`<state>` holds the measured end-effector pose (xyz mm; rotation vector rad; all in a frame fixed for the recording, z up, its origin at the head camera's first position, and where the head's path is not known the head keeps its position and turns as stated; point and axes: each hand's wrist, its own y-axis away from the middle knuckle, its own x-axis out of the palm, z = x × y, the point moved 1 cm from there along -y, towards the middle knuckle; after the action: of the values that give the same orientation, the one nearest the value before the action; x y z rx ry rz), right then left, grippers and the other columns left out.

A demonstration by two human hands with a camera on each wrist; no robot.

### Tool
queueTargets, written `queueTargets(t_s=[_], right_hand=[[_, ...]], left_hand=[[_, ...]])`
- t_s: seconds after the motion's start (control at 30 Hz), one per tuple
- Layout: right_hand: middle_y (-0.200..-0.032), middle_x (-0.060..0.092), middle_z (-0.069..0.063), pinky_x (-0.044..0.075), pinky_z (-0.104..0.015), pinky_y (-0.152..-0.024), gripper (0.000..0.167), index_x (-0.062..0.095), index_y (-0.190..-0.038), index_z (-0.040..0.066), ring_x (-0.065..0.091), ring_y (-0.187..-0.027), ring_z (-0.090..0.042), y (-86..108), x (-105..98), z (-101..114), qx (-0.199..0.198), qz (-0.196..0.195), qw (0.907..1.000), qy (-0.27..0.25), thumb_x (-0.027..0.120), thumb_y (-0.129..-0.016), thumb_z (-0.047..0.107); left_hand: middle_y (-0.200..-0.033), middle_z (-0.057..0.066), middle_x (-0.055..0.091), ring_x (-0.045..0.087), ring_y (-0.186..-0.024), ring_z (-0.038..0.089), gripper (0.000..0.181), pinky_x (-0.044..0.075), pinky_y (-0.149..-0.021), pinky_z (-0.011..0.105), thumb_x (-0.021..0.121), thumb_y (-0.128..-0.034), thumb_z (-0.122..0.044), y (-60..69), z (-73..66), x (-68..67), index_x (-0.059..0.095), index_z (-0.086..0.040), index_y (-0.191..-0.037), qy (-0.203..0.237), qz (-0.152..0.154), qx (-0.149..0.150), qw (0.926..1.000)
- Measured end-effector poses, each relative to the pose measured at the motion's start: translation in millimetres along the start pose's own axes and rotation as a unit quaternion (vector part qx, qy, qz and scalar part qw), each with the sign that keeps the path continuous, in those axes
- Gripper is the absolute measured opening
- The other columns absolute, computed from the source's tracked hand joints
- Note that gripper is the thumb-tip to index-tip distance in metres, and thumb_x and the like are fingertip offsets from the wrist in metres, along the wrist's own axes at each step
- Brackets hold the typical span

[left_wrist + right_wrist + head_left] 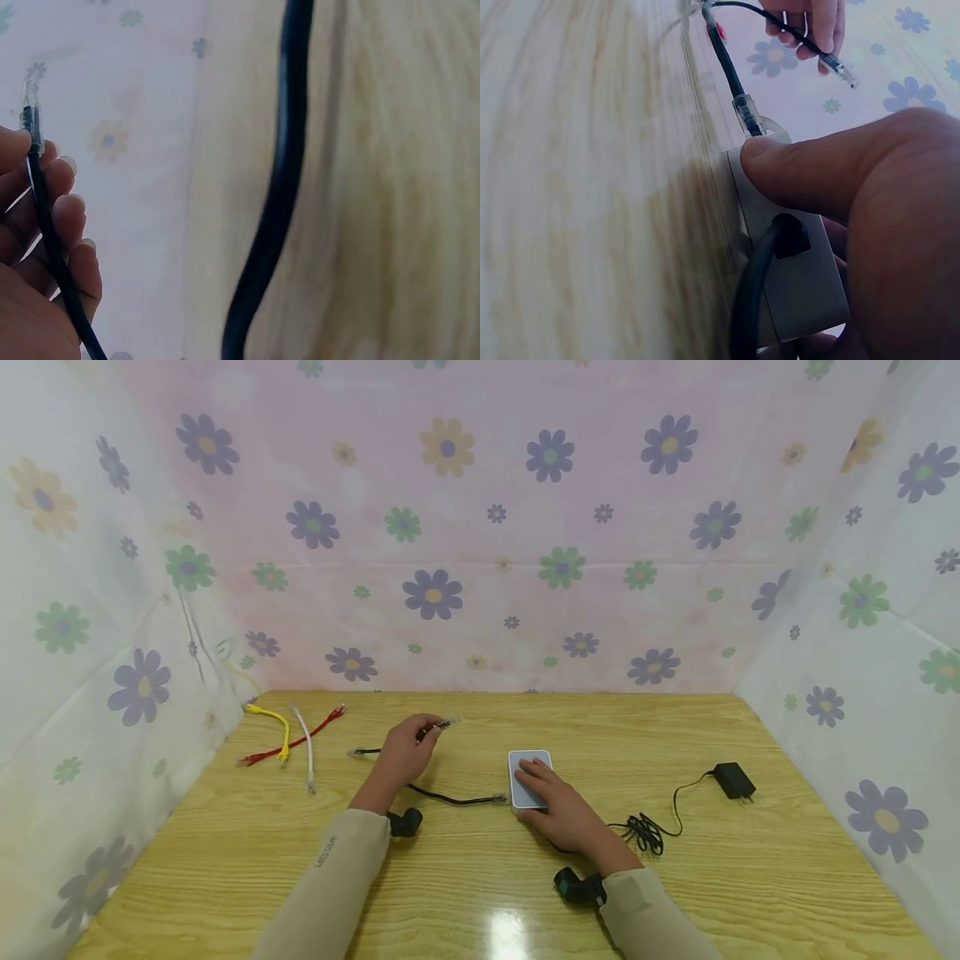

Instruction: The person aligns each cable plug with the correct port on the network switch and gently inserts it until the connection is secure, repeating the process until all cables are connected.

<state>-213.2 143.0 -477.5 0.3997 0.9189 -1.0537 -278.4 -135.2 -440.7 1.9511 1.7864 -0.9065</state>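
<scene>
My left hand (406, 750) pinches a black cable by its clear plug (446, 724), raised over the table; in the left wrist view the cable (54, 247) runs down across the fingers (69, 217). My right hand (564, 814) grips a white box (531, 780), fingers over its grey top, thumb against the near side. A black lead (751, 289) enters a socket on that side. Another clear plug (498, 798) on a black cable (450, 799) lies at the box's left edge; whether it is inserted, I cannot tell.
At the back left lie a yellow cable (283, 727), a red cable (324, 723) and a white cable (305, 735). One more black cable end (360, 752) lies left of my left hand. A coiled lead (647, 833) and a black adapter (732, 781) are on the right.
</scene>
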Motion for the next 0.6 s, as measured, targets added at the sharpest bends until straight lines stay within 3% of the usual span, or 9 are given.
queueTargets(t_s=[0.13,0.3,0.6], right_hand=[[-0.159,0.030,-0.006,0.032,-0.056,-0.112,0.060,0.041,-0.148,0.012,0.022,-0.148,-0.033,-0.3,0,0,-0.001,0.001,1.0000,-0.001,0.063,-0.094,0.029],[-0.159,0.030,-0.006,0.032,-0.056,-0.112,0.061,0.041,-0.148,0.012,0.022,-0.148,-0.033,-0.3,0,-1,0.000,0.001,1.0000,-0.003,0.064,-0.094,0.029],[-0.159,0.028,-0.006,0.033,-0.056,-0.111,0.061,0.040,-0.149,0.013,0.021,-0.148,-0.033,-0.4,0,-1,0.000,0.003,1.0000,-0.003,0.063,-0.095,0.029]], left_hand=[[-0.112,0.007,0.062,0.056,-0.087,0.019,0.029,0.047,-0.073,0.036,0.049,-0.1026,-0.023,3.6,1.8,7.0,0.061,-0.012,-0.127,-0.011,0.006,0.008,0.9999],[-0.109,0.007,0.063,0.057,-0.088,0.019,0.028,0.048,-0.072,0.037,0.051,-0.1014,-0.017,7.9,5.0,14.5,0.062,-0.010,-0.126,-0.028,0.018,0.030,0.9990],[-0.108,0.002,0.064,0.060,-0.094,0.016,0.024,0.051,-0.079,0.037,0.053,-0.1006,-0.018,10.7,3.7,24.4,0.064,-0.013,-0.121,-0.045,0.066,0.013,0.9967]])
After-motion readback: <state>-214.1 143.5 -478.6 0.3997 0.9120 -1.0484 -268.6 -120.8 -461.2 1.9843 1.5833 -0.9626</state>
